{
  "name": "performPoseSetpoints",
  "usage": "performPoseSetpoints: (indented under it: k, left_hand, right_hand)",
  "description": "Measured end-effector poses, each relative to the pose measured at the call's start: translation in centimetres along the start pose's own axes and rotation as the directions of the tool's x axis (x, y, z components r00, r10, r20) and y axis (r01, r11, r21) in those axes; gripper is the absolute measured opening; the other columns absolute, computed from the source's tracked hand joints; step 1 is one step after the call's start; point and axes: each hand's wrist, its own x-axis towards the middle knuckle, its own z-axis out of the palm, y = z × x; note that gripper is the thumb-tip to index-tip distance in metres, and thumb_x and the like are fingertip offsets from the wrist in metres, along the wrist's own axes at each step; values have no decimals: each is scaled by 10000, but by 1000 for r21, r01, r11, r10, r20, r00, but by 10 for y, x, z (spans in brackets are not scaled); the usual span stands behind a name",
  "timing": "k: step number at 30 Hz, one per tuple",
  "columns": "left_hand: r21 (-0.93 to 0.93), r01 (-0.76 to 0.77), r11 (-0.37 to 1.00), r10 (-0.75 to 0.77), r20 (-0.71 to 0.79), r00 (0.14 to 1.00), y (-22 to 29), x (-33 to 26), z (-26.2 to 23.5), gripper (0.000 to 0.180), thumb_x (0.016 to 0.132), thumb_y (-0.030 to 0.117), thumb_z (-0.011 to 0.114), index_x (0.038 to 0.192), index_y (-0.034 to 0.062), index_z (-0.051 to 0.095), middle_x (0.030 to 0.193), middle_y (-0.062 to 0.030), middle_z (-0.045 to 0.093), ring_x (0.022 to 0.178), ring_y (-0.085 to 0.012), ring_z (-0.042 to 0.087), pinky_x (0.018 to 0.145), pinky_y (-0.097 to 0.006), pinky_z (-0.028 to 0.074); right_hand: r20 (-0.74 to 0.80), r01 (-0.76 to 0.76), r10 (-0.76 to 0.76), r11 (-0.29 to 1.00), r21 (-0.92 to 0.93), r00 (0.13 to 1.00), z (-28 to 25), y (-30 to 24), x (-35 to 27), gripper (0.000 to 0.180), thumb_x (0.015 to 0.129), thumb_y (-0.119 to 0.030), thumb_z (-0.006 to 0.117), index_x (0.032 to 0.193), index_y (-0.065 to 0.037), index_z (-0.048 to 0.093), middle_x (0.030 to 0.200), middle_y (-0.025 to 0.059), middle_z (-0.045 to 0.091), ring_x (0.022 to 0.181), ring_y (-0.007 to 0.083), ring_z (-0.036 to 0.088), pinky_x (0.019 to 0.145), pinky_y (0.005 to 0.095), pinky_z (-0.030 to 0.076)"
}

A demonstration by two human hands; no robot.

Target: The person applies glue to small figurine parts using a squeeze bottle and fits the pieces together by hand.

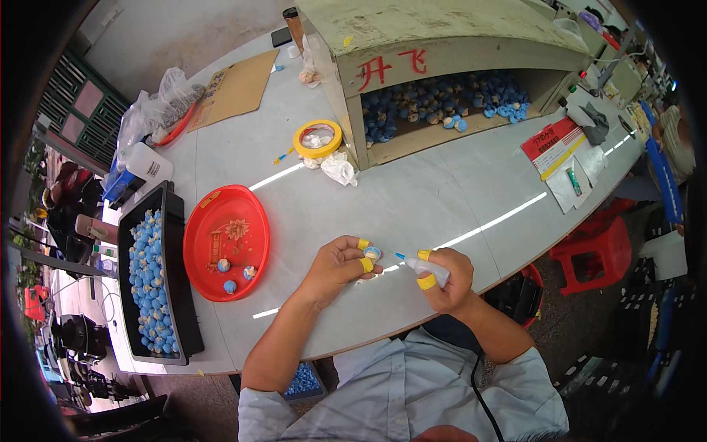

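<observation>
Ahead of me a big open-fronted cardboard box (442,44) bears red painted characters. To my right lies a red-and-white printed leaflet (554,146). Far left, a white bottle (147,166) shows a dark label.

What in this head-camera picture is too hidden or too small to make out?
- Small blue piece: left hand fingers cover most of it; details too small.
- Glue bottle: right hand hides its body.
- Blue pieces in box: back rows shadowed by the lid.
- Black tray: far wall hides its depth.
</observation>
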Motion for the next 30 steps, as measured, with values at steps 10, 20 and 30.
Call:
performPoseSetpoints:
  k: [10,20,30]
  left_hand:
    - [-83,-28,996,32,50,998,-5,0,5,347,844,-51,622,1160,-4,487,1158,-194,611,1043,-283,650,934,-353,532]
    - [-58,-57,997,61,83,995,-5,0,4,350,840,-69,617,1156,0,486,1191,-200,598,1092,-290,625,981,-374,506]
    - [-78,-46,996,53,86,995,-5,0,5,335,844,-76,610,1143,13,489,1196,-198,595,1097,-294,622,977,-374,508]
  right_hand:
    - [12,-112,111,992,61,994,9,-4,-2,233,773,-45,695,959,40,585,801,182,658,609,255,634,566,314,499]
    - [99,-134,129,990,46,987,12,-3,-1,230,763,-58,704,935,35,584,773,167,650,586,266,617,541,323,481]
    - [26,-150,148,983,103,989,8,2,-10,247,813,-69,679,1006,33,563,825,166,658,627,227,629,581,306,502]
